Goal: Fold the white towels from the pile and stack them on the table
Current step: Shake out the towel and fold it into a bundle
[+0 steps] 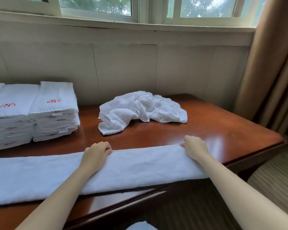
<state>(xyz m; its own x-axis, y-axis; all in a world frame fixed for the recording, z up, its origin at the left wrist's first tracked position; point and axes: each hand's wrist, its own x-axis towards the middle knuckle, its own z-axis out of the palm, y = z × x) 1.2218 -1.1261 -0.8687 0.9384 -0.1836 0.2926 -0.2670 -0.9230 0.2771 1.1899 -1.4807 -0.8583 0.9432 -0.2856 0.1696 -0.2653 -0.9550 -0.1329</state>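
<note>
A white towel (pixel 131 168) lies folded into a long strip across the near part of the brown wooden table (pixel 223 130). My left hand (pixel 96 152) grips the strip's far edge near its middle, fingers curled over it. My right hand (pixel 195 146) pinches the far right corner of the same strip. A crumpled pile of white towels (pixel 140 110) sits behind, near the wall. Two stacks of folded white towels (pixel 55 113) with red embroidery stand at the left.
The table's right edge and corner drop off to a striped carpet (pixel 276 176). A brown curtain (pixel 276 63) hangs at the right. A panelled wall and window run behind the table. A bit of white cloth (pixel 140 226) shows at the bottom edge.
</note>
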